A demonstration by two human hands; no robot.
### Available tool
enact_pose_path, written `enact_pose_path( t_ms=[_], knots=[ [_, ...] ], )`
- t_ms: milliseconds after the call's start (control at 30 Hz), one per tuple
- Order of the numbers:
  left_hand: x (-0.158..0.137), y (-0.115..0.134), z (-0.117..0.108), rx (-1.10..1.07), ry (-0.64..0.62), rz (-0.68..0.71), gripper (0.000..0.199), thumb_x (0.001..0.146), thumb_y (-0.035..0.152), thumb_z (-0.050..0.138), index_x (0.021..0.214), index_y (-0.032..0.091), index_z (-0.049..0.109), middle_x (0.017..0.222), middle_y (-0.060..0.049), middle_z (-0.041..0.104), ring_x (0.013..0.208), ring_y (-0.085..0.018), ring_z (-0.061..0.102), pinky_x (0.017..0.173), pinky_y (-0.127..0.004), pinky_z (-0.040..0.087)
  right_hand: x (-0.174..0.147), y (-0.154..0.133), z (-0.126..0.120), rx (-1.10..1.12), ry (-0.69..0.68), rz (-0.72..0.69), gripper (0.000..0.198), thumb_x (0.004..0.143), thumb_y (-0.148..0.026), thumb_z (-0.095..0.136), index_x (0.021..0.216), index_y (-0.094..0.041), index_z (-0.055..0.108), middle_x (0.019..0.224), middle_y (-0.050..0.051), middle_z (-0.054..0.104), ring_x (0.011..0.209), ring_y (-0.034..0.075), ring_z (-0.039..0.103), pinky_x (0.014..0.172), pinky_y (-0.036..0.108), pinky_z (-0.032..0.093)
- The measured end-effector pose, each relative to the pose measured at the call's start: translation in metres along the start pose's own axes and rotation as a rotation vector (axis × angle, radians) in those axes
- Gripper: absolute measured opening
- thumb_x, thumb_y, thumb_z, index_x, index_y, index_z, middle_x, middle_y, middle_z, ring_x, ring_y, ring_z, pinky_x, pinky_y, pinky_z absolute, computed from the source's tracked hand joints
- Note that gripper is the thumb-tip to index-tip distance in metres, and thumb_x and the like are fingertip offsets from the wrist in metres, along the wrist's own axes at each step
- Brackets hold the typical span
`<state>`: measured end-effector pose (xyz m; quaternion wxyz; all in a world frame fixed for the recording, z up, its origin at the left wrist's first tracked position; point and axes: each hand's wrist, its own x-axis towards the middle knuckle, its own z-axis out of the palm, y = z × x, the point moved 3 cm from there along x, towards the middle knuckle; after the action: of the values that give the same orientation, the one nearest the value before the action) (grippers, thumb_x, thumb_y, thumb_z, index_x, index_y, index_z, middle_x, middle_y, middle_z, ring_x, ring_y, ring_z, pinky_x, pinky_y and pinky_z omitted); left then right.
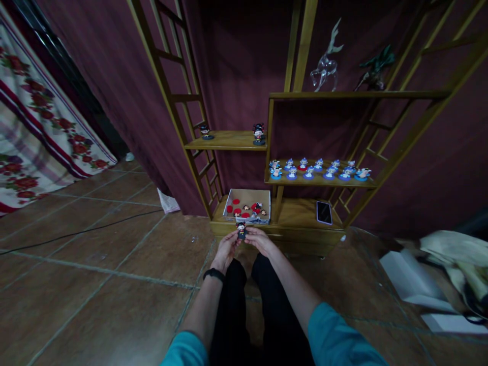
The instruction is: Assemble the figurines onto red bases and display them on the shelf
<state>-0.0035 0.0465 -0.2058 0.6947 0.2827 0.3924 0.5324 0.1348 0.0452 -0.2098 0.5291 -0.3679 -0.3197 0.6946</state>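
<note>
Between my two hands is a small dark-haired figurine (241,231) in a dark outfit, held upright over my knees. My left hand (227,247) closes on its left side, and my right hand (260,239) pinches its right side. Just beyond them, an open cardboard box (249,195) on the bottom shelf holds red discs and several small figurine parts. Two similar figurines stand on the shelf above: one at the left end (205,132) and a taller one at the right end (258,134).
Rows of blue-and-white figurines (309,173) fill the middle right shelf (320,183). A phone (324,212) lies on the bottom shelf. Higher up stand a clear deer ornament (325,71) and a dark green ornament (375,71). White boxes (414,282) sit on the floor at right; a cable (80,234) runs left.
</note>
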Motion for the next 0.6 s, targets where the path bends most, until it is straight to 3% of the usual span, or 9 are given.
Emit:
enact_pose_path(
  t_ms=[300, 600],
  knots=[
    [0.0029, -0.0026, 0.0008, 0.015, -0.047, -0.078, 0.033, 0.061, 0.007, 0.071, 0.094, 0.011, 0.064, 0.079, -0.007, 0.068, 0.066, -0.01, 0.062, 0.062, -0.018, 0.047, -0.0068, -0.0068, 0.0049, 0.005, -0.031, -0.026, 0.039, 0.055, -0.022, 0.073, 0.093, -0.018, 0.063, 0.088, 0.004, 0.065, 0.074, 0.013, 0.061, 0.073, 0.028, 0.046],
    [0.0017, -0.0017, 0.0033, 0.038, -0.09, -0.059, 0.034, 0.058, 0.009, 0.073, 0.092, 0.012, 0.065, 0.08, -0.007, 0.068, 0.068, -0.011, 0.062, 0.065, -0.02, 0.047, -0.0087, -0.0081, 0.0057, 0.001, -0.032, -0.021, 0.034, 0.057, -0.027, 0.073, 0.088, -0.017, 0.063, 0.081, 0.003, 0.065, 0.071, 0.011, 0.06, 0.073, 0.028, 0.046]
  ],
)
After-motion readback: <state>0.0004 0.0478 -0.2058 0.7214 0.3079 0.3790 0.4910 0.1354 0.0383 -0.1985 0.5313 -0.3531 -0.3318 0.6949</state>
